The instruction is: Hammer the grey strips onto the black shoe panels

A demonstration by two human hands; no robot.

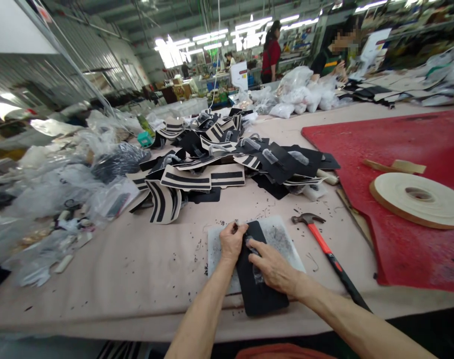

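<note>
A black panel with rounded corners lies slanted on a pale speckled board at the table's front. At the panel's upper left edge is my left hand, thumb and fingers pinched; what they hold, a small dark bit perhaps, is too small to name. My right hand rests over the middle of the panel, its fingers curled round a handle wrapped in clear plastic. Part of that handle is hidden beneath the fingers. To the right lies a claw hammer with a red and black grip, touched by neither hand.
Behind the board is a heap of black and striped panels. Plastic bags crowd the left side. A tape roll sits on a red sheet at right. Co-workers are farther back, one in a red top.
</note>
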